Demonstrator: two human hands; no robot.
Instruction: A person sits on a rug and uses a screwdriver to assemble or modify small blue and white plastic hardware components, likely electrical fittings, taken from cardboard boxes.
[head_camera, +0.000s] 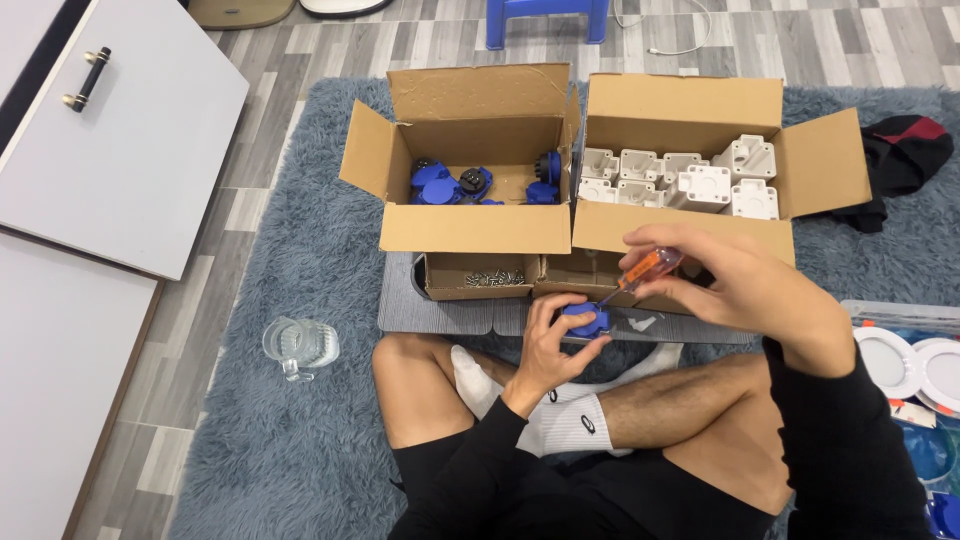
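Left hand (553, 335) grips a blue socket part (585, 320); right hand (725, 280) is closed on an orange-handled screwdriver (640, 272), tip on that part, above the grey mat (440, 315). Left carton (465, 228) holds few blue pieces; right carton (690, 228) holds many white housings (700, 180). Judged mid-assembly, much remaining.

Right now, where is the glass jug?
In the head view, the glass jug stands on the grey rug to the person's left, beside the bent knee and well left of the cardboard boxes.
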